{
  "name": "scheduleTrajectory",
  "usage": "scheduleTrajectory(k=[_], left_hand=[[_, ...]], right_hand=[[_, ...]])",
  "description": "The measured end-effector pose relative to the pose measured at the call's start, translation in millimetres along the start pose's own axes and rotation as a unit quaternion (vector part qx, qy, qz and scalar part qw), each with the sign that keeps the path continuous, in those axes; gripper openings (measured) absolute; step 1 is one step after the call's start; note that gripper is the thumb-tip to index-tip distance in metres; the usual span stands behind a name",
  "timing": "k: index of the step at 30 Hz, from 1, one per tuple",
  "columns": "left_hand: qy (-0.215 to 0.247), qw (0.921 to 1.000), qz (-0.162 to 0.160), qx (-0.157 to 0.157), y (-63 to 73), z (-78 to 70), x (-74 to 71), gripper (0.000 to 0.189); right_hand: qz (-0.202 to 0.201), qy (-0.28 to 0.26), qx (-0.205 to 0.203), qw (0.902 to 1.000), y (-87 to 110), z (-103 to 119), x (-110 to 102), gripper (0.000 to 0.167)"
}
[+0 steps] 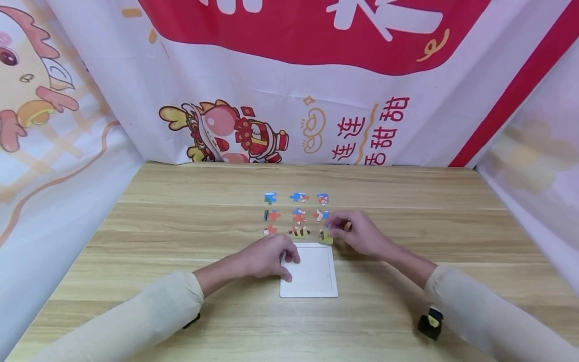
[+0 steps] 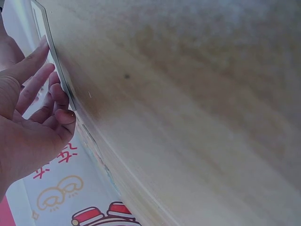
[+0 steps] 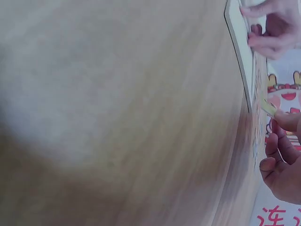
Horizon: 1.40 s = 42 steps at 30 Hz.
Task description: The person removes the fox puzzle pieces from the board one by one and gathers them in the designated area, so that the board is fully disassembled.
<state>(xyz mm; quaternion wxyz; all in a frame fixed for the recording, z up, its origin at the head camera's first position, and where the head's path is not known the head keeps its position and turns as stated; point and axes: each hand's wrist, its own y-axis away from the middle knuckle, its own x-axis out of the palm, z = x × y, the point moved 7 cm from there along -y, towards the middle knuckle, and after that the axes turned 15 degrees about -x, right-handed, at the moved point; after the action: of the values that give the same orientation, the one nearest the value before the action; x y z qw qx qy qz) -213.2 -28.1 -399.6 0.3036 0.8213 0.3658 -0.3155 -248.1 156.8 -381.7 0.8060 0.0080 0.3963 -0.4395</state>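
Note:
A white square puzzle tray [image 1: 315,274] with a raised rim lies flat on the table. My left hand [image 1: 268,255] rests at its left side, thumb and forefinger spread over the inside and the other fingers bent near the edge. Beyond the tray, several jigsaw pieces lie in spaced rows, among them a yellow striped piece [image 1: 299,232] and a blue one [image 1: 270,197]. My right hand [image 1: 359,234] pinches a green puzzle piece [image 3: 269,108] between thumb and fingertip, tilted up at the tray's far right corner. The remaining right fingers curl loosely.
The wood-grain table [image 1: 181,211] extends on both sides of the tray. A printed cloth [image 1: 289,80] with red lettering hangs along the back edge, and more cloth closes both sides. A dark strap with a device [image 1: 430,323] shows by the right sleeve.

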Motion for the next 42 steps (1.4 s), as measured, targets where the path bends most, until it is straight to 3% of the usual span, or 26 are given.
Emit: scheduleTrajectory(k=[9, 18, 26, 38, 42], left_hand=[[0.000, 1.0000, 0.004, -0.005, 0.1, 0.1, 1.0, 0.026], [-0.001, 1.0000, 0.002, -0.005, 0.2, 0.2, 1.6, 0.026], [-0.002, 1.0000, 0.002, -0.001, 0.6, -0.5, 1.1, 0.026], [-0.005, 1.0000, 0.001, 0.000, 3.3, -2.0, -0.1, 0.027], [0.002, 0.9997, -0.020, -0.011, 7.9, 0.5, -5.9, 0.023]], right_hand=[[0.007, 0.029, 0.046, 0.9985, -10.5, -17, -1, 0.011], [0.025, 0.091, 0.011, 0.9955, -16.4, -21, 6, 0.015], [0.037, 0.145, 0.009, 0.9886, -18.3, -17, 8, 0.013], [0.019, 0.156, 0.024, 0.9874, -11.4, -11, -3, 0.014], [0.017, 0.165, 0.022, 0.9859, 0.5, -6, -12, 0.014]])
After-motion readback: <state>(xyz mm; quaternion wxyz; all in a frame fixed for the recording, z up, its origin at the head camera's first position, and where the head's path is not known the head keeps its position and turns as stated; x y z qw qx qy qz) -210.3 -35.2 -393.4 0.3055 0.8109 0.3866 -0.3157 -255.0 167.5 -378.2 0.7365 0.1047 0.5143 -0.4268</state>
